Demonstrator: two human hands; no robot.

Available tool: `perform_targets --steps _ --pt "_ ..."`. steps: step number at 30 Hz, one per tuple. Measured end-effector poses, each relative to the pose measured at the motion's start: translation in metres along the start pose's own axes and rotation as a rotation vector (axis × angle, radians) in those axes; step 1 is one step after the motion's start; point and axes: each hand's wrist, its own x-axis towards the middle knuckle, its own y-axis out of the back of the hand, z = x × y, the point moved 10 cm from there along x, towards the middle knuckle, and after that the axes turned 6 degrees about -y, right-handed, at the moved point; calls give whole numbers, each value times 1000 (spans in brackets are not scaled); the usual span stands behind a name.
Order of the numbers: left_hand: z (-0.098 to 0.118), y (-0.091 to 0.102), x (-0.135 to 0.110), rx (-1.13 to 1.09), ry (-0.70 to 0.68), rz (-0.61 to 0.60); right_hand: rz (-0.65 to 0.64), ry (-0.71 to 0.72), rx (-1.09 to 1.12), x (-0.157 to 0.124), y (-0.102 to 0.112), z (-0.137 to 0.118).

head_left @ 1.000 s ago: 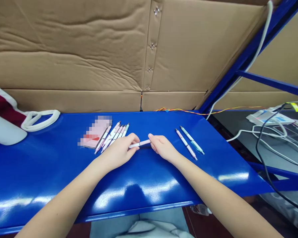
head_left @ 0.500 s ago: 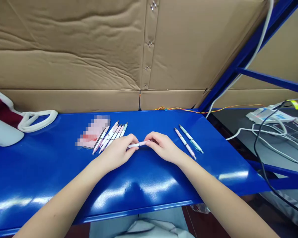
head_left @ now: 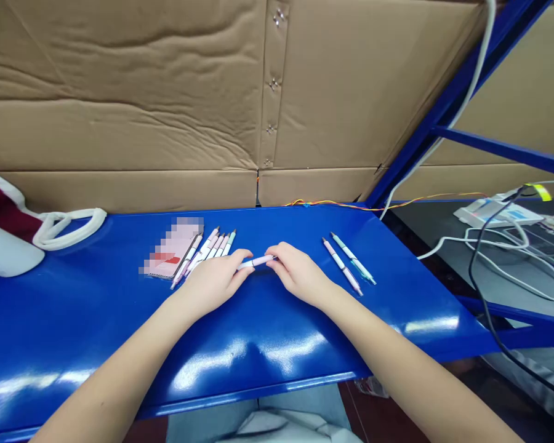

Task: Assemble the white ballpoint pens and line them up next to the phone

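Between my left hand [head_left: 212,280] and my right hand [head_left: 299,274], a slim white-and-pink pen [head_left: 256,262] lies almost level just above the blue metal tabletop [head_left: 258,332]. The fingertips of each hand pinch one end of it. Beyond my left hand, a tight group of several pastel pens [head_left: 207,251] lies on a pixelated pink notepad's [head_left: 173,246] right edge. Past my right hand lie a pink pen [head_left: 341,266] and a mint-green pen [head_left: 353,258], side by side.
A white bag with rope handles [head_left: 69,227] and a white cylinder [head_left: 4,249] sit at the table's left end. Cardboard sheets [head_left: 133,92] line the back. Blue shelf beams [head_left: 457,92] and tangled cables [head_left: 498,258] lie to the right.
The whole view has drifted slightly. The pen has shifted a little to the left and up, and both hands still pinch it, with the fingers now nearer its ends.
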Motion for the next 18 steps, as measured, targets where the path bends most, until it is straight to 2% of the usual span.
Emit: perform_targets --steps 4,12,15,18 --pt "3 -2 0 66 -46 -51 6 45 13 0 0 -1" --pt "17 -2 4 243 -77 48 -27 -138 186 5 -15 12" --pt "18 -5 5 318 -62 62 -1 -295 371 4 -20 24" --pt "21 -10 5 336 -90 49 -55 -454 564 0 -33 35"
